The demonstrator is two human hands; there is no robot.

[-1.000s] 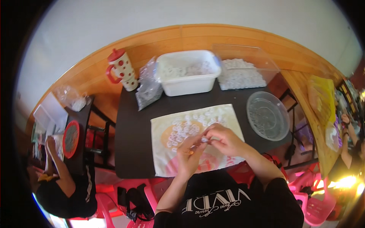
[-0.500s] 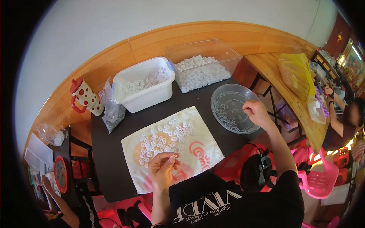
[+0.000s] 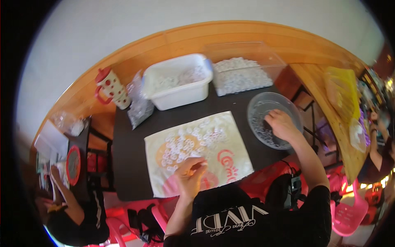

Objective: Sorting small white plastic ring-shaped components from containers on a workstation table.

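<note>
My left hand (image 3: 190, 177) is closed in a pinch over the near part of a pale printed towel (image 3: 240, 154). A small whitish piece shows at its fingertips, blurred. Many small white plastic pieces (image 3: 181, 146), oval with holes, lie scattered on the towel beyond that hand. At the right, my right hand (image 3: 283, 125) reaches into a round clear tub (image 3: 267, 96) of thin, small grey metal pieces, perhaps screws. Its fingers are bent together among them, and the fingertips are partly hidden.
Behind the towel stand a white basin (image 3: 179, 94) and a clear bin (image 3: 242, 78), both holding white pieces. A bag of grey bits (image 3: 142, 109) and a spotted tumbler (image 3: 113, 88) are at left. A yellow bag (image 3: 341, 90) rests on the wooden table. Other people sit at both sides.
My right hand has gone down from above the tub's rim to the metal pieces inside. My left hand stays pinched over the towel. The whole view has shifted.
</note>
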